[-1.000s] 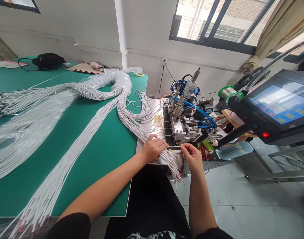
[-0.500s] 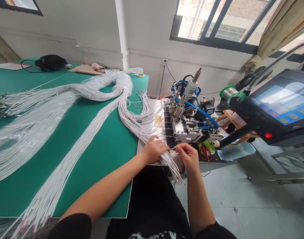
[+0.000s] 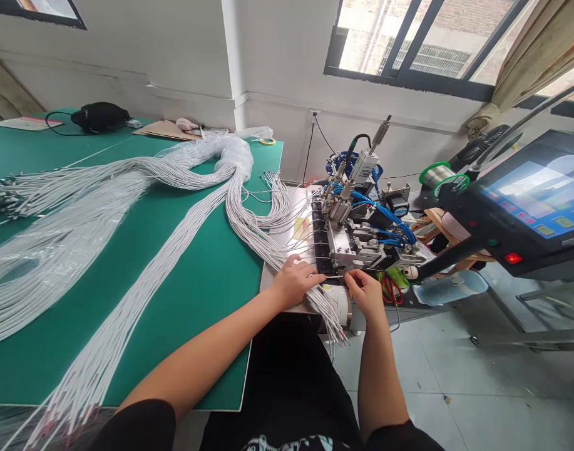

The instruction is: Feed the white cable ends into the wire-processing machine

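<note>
A single white cable runs between my two hands at the front edge of the machine. My left hand rests over the cable bundle, its thumb and fingers closed on that one cable. At the other end, my right hand pinches the cable's tip between thumb and fingers. The bundle passes under my left hand, and its stripped, reddish ends hang over the bench edge. Just beyond my hands stands the machine, with several cables lying in its black slotted holder.
On the green table lie more white cables and plastic-wrapped bundles. To the right are a control screen, a solder wire spool, red-handled scissors and a plastic bottle.
My right hand has moved slightly right and forward, toward the machine, with the cable tip. The cable now stretches straighter between my hands. My left thumb has extended to the right along it.
</note>
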The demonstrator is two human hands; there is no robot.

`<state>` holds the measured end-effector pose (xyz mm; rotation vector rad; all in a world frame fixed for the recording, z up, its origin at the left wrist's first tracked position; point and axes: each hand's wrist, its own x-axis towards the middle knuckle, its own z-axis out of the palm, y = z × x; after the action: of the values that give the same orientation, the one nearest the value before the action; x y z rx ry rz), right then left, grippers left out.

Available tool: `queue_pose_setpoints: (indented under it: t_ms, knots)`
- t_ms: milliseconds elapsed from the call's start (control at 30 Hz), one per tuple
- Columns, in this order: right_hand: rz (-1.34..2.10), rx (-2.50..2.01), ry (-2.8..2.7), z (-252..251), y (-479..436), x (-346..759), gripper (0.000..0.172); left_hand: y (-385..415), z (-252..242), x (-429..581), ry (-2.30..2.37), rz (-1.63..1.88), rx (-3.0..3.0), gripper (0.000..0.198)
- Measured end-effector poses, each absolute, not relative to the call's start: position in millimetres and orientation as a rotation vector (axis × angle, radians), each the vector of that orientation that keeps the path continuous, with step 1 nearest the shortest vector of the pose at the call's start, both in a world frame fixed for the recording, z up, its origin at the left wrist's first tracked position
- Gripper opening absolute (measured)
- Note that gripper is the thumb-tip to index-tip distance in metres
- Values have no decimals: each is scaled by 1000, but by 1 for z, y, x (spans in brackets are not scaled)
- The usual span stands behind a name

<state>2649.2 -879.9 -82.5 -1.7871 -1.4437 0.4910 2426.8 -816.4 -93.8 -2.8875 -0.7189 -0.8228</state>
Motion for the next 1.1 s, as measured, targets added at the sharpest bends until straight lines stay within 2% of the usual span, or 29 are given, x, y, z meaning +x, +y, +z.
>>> queue_pose_setpoints:
  t_ms: [200,600,933,1100]
  knots:
    - [643,-1689,-1398,-97,-872,2654,34,-816,-93,2428,-779,-777,-2915,36]
    - [618,-1639,-1369,-105,-869,2658,31,-816,-90,2430,-830,-789,-2919,41]
    - [1033,-1483,-975,-113,-861,2652,29,-813,-91,2432,-856,-776,-2954,39]
    - [1130,-1450,-847,-116,-862,2648,31,-815,-89,2432,-873,-764,-2947,37]
